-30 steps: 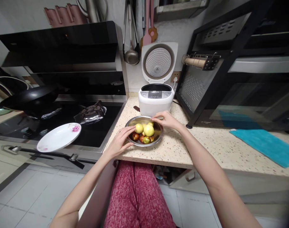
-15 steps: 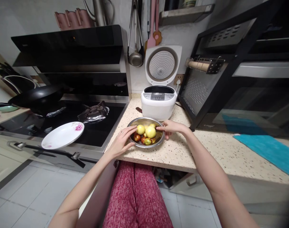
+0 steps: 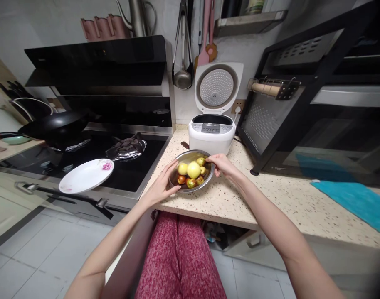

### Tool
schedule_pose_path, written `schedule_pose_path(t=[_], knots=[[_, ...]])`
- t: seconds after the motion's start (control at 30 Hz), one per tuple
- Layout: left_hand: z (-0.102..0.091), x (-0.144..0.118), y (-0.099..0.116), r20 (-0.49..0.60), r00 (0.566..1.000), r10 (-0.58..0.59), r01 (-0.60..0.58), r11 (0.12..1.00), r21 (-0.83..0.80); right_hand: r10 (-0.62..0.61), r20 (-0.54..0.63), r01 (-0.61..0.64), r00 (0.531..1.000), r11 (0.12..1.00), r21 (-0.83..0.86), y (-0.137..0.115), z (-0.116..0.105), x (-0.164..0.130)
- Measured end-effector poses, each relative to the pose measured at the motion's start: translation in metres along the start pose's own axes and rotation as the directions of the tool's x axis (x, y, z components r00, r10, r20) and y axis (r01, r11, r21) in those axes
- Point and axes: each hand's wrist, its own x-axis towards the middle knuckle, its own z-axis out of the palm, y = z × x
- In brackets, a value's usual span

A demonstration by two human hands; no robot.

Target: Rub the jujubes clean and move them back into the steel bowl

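The steel bowl (image 3: 191, 171) of fruit sat tilted on the speckled worktop (image 3: 271, 195), just in front of the open rice cooker (image 3: 212, 133). The left hand (image 3: 162, 187) cupped the bowl's near-left rim, fingers half curled against the metal. The right hand (image 3: 223, 164) pinched the far-right rim, thumb and fingers closed on it. Inside lay a yellow apple (image 3: 193, 169) among smaller red and green fruits.

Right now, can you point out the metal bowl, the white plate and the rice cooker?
metal bowl (image 3: 184, 157): head view, bare inner wall at the back rim.
white plate (image 3: 84, 177): head view, middle of its face.
rice cooker (image 3: 211, 139): head view, front of its white body.
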Motion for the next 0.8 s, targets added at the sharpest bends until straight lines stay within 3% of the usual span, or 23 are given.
schedule_pose_path(t=[0.43,0.6,0.8], knots=[[0.009,0.002,-0.004,0.015,0.991,-0.131,0.131,0.991,-0.012,-0.179,-0.203,0.180,0.963,0.984,-0.016,-0.001,0.019,-0.006],[0.011,0.003,-0.006,-0.019,0.986,-0.163,0.161,0.983,-0.089,-0.226,-0.200,0.212,0.953,0.973,-0.087,-0.024,0.036,-0.008],[0.009,0.005,-0.008,-0.101,0.975,-0.197,0.188,0.978,-0.093,-0.274,-0.124,0.221,0.954,0.918,-0.328,-0.055,0.055,0.006]])
